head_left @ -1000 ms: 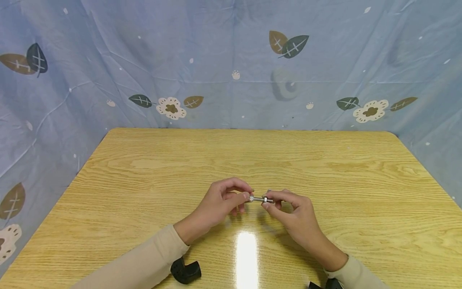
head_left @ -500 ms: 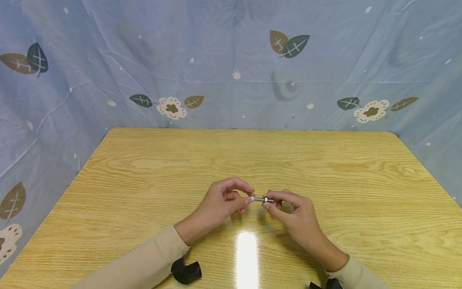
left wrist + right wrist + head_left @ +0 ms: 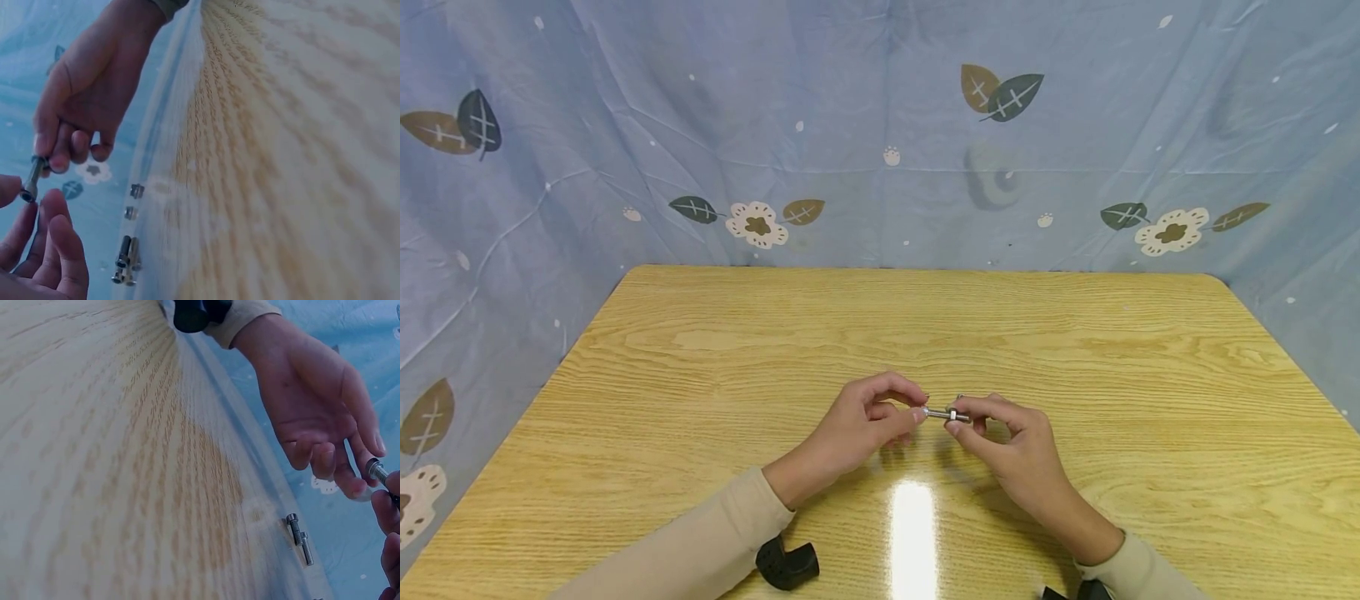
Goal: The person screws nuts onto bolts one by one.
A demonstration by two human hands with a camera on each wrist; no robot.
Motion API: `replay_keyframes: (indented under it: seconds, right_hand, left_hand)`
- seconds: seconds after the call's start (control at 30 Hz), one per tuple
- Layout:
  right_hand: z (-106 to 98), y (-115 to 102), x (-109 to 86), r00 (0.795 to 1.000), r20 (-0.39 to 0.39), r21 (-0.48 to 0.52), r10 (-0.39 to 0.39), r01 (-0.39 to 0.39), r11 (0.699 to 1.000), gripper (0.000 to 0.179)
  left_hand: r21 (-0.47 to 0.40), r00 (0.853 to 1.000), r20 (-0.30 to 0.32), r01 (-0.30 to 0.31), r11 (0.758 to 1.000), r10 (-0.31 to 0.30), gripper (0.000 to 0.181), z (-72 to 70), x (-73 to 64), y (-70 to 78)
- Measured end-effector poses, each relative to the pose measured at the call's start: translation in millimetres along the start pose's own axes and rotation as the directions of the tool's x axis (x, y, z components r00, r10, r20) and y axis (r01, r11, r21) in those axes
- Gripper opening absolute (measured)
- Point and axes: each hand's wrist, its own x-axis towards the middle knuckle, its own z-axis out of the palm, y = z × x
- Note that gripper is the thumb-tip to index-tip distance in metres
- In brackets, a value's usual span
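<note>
A silver socket-head bolt (image 3: 938, 413) lies level between both hands over the table. My left hand (image 3: 865, 417) pinches its head with thumb and fingertips. The hex nut (image 3: 953, 415) sits around the threaded shank, pinched between thumb and index finger of my right hand (image 3: 1011, 429); the shank's tip sticks out past it. In the left wrist view, the bolt's socket end (image 3: 27, 195) shows at the left fingertips. From the right wrist view, the bolt head (image 3: 375, 465) is under the left thumb, while fingers partly hide the nut.
Several loose bolts (image 3: 127, 259) and two nuts (image 3: 134, 201) lie on the wooden table (image 3: 700, 333) behind the hands. Two more bolts (image 3: 299, 534) show in the right wrist view. A blue patterned cloth (image 3: 850, 100) hangs behind the table. Black mounts (image 3: 786, 565) sit at the wrists.
My left thumb has rolled a little to the right over the bolt head, and its lower fingers have shifted slightly. The right hand keeps its pinch on the nut in the same place.
</note>
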Motion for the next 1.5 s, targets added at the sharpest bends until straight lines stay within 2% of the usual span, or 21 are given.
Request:
replay_keyframes:
  seconds: [0.1, 0.37, 0.63, 0.83, 1.03, 1.3, 1.5]
  right_hand:
    - [0.0, 0.1, 0.1, 1.000, 0.003, 0.001, 0.003, -0.003, 1.000, 0.018]
    - [-0.3, 1.2, 0.4, 1.000, 0.012, -0.013, -0.015, 0.015, 1.000, 0.018]
    - [0.3, 0.3, 0.2, 1.000, 0.011, -0.008, -0.009, 0.009, 1.000, 0.017]
    - [0.1, 0.2, 0.5, 1.000, -0.001, -0.005, -0.015, 0.015, 1.000, 0.018]
    - [0.3, 0.3, 0.6, 1.000, 0.004, -0.005, -0.009, 0.009, 1.000, 0.018]
    - [0.3, 0.2, 0.4, 1.000, 0.003, -0.002, -0.002, 0.002, 1.000, 0.018]
    - [0.4, 0.1, 0.0, 1.000, 0.011, 0.006, 0.009, -0.009, 1.000, 0.017]
  left_hand:
    - [0.028, 1.000, -0.002, 0.010, 1.000, -0.010, 0.026, 0.9, 0.5, 0.2]
    - [0.031, 0.999, -0.024, -0.021, 0.999, 0.022, 0.020, 1.8, -0.6, 0.9]
    - [0.038, 0.999, -0.008, -0.050, 0.998, 0.051, 0.022, 0.8, -2.4, 1.4]
    - [0.031, 1.000, 0.012, -0.027, 0.999, 0.027, 0.024, 1.4, -2.3, 1.8]
    - [0.033, 1.000, -0.005, -0.015, 0.999, 0.015, 0.022, 3.3, -0.5, 2.8]
    - [0.037, 0.999, -0.018, -0.049, 0.998, 0.049, 0.017, 2.8, -1.0, 2.3]
    - [0.025, 0.997, 0.005, -0.078, 0.997, 0.078, 0.018, 1.2, -3.9, 2.7]
